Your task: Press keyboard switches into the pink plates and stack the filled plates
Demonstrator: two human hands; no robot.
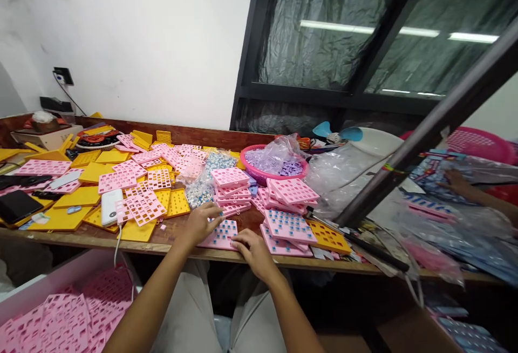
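A pink board (218,241) with rows of small blue pieces lies flat at the table's front edge, between my two hands. My left hand (202,223) rests over its left and far side, fingers apart and slightly bent, fingertips close to the blue pieces. At the near right edge of that board, my right hand (254,249) has thumb and forefinger brought together in a pinch. Whatever lies between those fingertips is too small to make out. Just right of it is a stack of pink boards with blue pieces (288,226).
Pink slotted plates (230,177) are stacked behind my hands. Bags of small blue and white pieces (200,191) and a pink basket (259,176) of purple pieces stand behind. Yellow panels (81,196) cover the left. A metal post (404,148) slants at right, near another person's hand (457,180).
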